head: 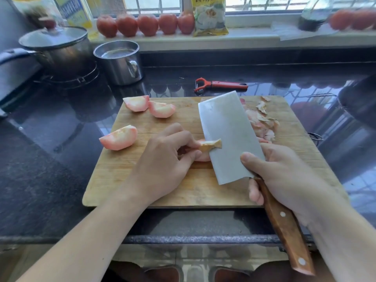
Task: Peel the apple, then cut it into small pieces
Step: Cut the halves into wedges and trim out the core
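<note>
On the wooden cutting board my left hand pinches a peeled apple wedge at the board's middle. My right hand grips the wooden handle of a cleaver, whose broad blade stands against that wedge; a cut core sliver clings to the blade's left face. Three more peeled wedges lie on the board: one at the left and two at the far left corner. A heap of apple peel lies behind the blade at the far right.
A red peeler lies on the dark counter behind the board. A steel mug and a lidded pot on the stove stand at the back left. Several tomatoes and a packet line the windowsill.
</note>
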`<state>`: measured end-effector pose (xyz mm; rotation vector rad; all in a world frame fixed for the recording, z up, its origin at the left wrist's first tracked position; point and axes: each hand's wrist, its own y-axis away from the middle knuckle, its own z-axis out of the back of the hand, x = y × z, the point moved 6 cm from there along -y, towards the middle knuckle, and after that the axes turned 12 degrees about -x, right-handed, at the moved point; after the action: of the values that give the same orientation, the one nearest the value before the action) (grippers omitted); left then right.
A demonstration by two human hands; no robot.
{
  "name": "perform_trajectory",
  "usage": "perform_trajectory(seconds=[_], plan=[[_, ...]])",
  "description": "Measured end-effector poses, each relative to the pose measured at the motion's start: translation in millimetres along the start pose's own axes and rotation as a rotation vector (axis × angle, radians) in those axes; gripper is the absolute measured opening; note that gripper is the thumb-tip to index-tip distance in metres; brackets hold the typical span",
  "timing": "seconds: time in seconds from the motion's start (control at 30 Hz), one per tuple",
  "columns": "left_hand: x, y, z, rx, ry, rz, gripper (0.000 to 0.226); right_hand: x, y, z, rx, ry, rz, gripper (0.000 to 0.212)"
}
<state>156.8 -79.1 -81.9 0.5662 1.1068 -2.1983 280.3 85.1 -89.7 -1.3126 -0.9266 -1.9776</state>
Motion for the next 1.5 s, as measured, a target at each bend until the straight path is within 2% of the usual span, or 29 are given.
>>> perform_trajectory(seconds=[0.43, 0.7, 1.1, 1.23, 1.33, 1.43, 1.5], plan=[[6.9, -2.2, 0.5, -0.017, 0.064, 0.041, 0.011, 10.6, -0.1, 11.2, 0.04, 0.133, 0.111, 0.018], [5.5, -3.2, -0.2, -0.025, 0.053, 0.002, 0.011, 16.5, -1.5, 4.1, 0.025, 0.16, 0.085, 0.017], [5.0, -2.9, 0.0, -0.039, 0.051, 0.037, 0.01, 14.3, -7.8, -0.8, 0.021, 0.172, 0.024, 0.018], [-2.6, -3.0, 1.2, -0.043, -0.05, 0.047, 0.014, 16.0, -6.2, 12.9, -0.011, 0.114, -0.026, 0.016], [-10.5, -0.3, -3.1, 0.023, -0.135, 0.123, 0.025, 17.1, -6.6, 34.5, -0.095, 0.095, -0.005, 0.015], [-6.5, -4.3, 6.9, 0.053, -0.144, 0.284, 0.033, 15.9, -5.5, 47.3, -0.128, 0.098, 0.008, 0.016], [1.1, -17.3, 20.8, 0.061, -0.185, 0.244, 0.032, 14.7, -2.4, 50.3, -0.124, 0.085, 0.016, 0.017]])
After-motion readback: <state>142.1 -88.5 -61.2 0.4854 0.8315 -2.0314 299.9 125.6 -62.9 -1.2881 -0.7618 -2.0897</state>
